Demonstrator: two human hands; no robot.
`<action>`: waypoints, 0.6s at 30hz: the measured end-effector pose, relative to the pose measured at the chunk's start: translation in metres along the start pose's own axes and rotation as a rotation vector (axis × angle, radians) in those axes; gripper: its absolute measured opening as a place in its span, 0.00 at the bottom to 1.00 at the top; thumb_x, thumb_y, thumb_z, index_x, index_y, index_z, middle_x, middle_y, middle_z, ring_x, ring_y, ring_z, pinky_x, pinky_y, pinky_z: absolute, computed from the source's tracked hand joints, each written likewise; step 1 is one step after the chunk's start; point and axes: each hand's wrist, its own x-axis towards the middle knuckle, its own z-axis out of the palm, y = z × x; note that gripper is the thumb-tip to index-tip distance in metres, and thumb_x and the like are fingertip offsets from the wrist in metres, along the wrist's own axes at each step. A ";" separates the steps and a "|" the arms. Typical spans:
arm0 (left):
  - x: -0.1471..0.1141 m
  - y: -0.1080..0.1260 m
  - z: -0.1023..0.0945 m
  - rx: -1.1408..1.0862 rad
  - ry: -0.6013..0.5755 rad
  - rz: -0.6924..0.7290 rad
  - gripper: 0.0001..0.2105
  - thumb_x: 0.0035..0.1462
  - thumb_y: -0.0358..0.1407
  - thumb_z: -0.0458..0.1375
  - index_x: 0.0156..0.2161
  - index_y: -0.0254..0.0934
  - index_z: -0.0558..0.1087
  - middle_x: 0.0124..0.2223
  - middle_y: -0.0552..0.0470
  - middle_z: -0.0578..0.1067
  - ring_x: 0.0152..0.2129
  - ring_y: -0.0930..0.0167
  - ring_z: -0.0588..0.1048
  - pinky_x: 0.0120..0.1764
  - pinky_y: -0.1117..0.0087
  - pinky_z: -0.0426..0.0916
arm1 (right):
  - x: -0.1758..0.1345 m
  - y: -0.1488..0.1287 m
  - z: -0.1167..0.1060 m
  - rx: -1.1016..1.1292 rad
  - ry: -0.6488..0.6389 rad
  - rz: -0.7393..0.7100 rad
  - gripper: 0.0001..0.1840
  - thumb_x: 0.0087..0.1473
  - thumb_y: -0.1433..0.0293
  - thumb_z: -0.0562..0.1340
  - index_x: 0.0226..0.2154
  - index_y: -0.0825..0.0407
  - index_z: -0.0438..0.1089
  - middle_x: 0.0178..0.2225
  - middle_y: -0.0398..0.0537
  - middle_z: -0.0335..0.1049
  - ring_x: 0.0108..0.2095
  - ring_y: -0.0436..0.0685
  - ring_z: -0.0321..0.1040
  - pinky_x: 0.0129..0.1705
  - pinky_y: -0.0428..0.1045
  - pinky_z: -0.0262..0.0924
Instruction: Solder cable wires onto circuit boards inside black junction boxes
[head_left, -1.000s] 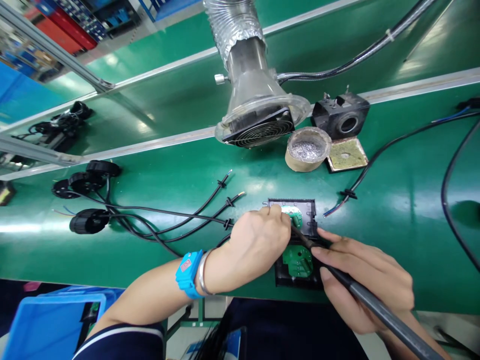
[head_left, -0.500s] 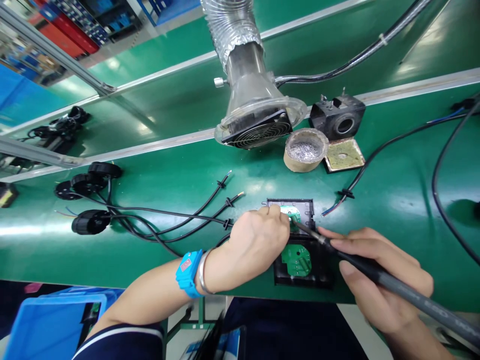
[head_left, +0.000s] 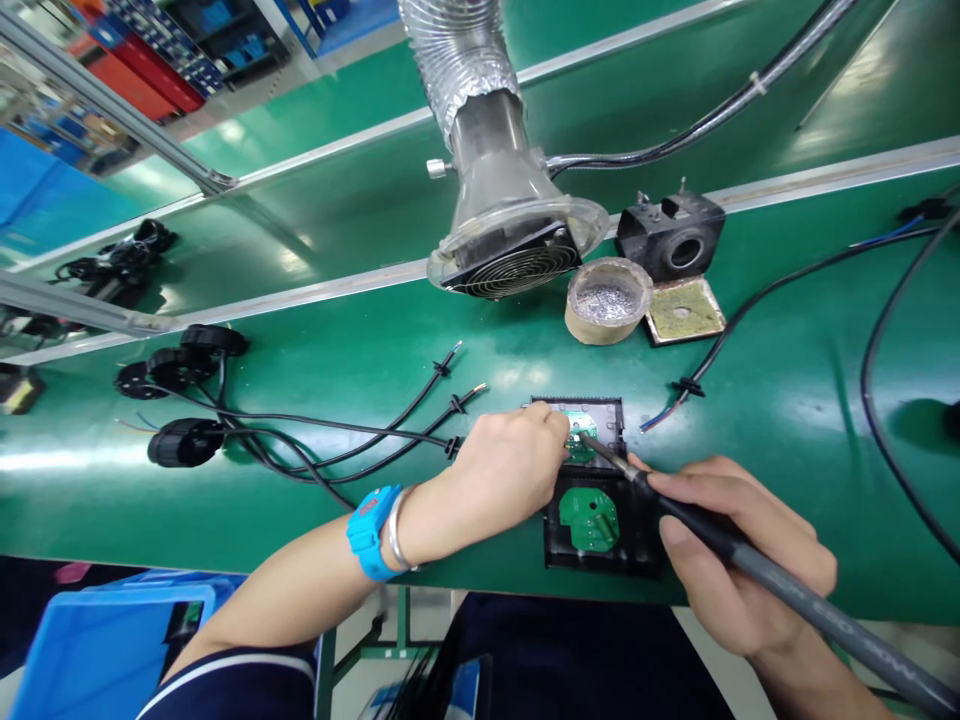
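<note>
My right hand grips a soldering iron like a pen. Its tip points left and meets the green circuit board in the upper black plastic case. My left hand is closed at the left side of that board. Its fingertips face away from me, so whatever they pinch is hidden. Below, a second green circuit board lies in another black case, nearer to me.
Black cables with round black plugs lie at left. Behind the boards stand a fume extractor hood, a bowl of solder bits, a sponge tray and an iron holder. Another cable lies at right.
Both hands have shifted slightly left, the soldering iron moving with the right one. The iron's tip stays at the upper board, of which more shows now.
</note>
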 end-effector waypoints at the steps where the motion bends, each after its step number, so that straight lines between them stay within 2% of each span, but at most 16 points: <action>1: 0.001 -0.001 0.001 -0.048 -0.006 -0.012 0.06 0.61 0.33 0.51 0.37 0.35 0.70 0.35 0.50 0.73 0.30 0.65 0.74 0.30 0.65 0.69 | 0.000 0.000 0.000 0.000 -0.001 -0.001 0.14 0.49 0.78 0.59 0.41 0.55 0.70 0.31 0.47 0.68 0.28 0.50 0.64 0.26 0.48 0.62; 4: 0.002 -0.002 0.004 -0.129 -0.009 -0.054 0.06 0.60 0.34 0.52 0.36 0.35 0.70 0.35 0.51 0.74 0.32 0.66 0.75 0.33 0.66 0.69 | -0.002 0.001 -0.001 0.003 -0.001 0.000 0.15 0.49 0.78 0.59 0.41 0.55 0.70 0.32 0.47 0.68 0.29 0.51 0.64 0.26 0.49 0.61; 9: 0.002 0.002 0.009 -0.087 0.039 -0.068 0.05 0.56 0.33 0.52 0.34 0.36 0.71 0.34 0.51 0.75 0.30 0.65 0.75 0.27 0.67 0.66 | -0.003 0.004 -0.001 0.038 -0.009 0.036 0.15 0.48 0.78 0.60 0.41 0.54 0.70 0.30 0.47 0.66 0.29 0.51 0.64 0.26 0.49 0.60; 13: 0.004 0.003 0.008 -0.062 0.021 -0.078 0.05 0.54 0.32 0.54 0.33 0.36 0.71 0.33 0.51 0.75 0.28 0.65 0.75 0.25 0.66 0.64 | -0.001 0.004 -0.004 0.034 -0.017 0.013 0.15 0.48 0.79 0.60 0.40 0.54 0.70 0.30 0.46 0.67 0.29 0.50 0.64 0.27 0.48 0.62; 18: 0.006 -0.003 0.009 -0.096 0.031 -0.057 0.08 0.57 0.36 0.52 0.32 0.37 0.73 0.34 0.52 0.77 0.29 0.64 0.76 0.27 0.66 0.66 | 0.003 0.003 -0.009 0.094 -0.129 0.044 0.16 0.47 0.80 0.59 0.40 0.55 0.71 0.28 0.45 0.66 0.26 0.50 0.65 0.33 0.51 0.68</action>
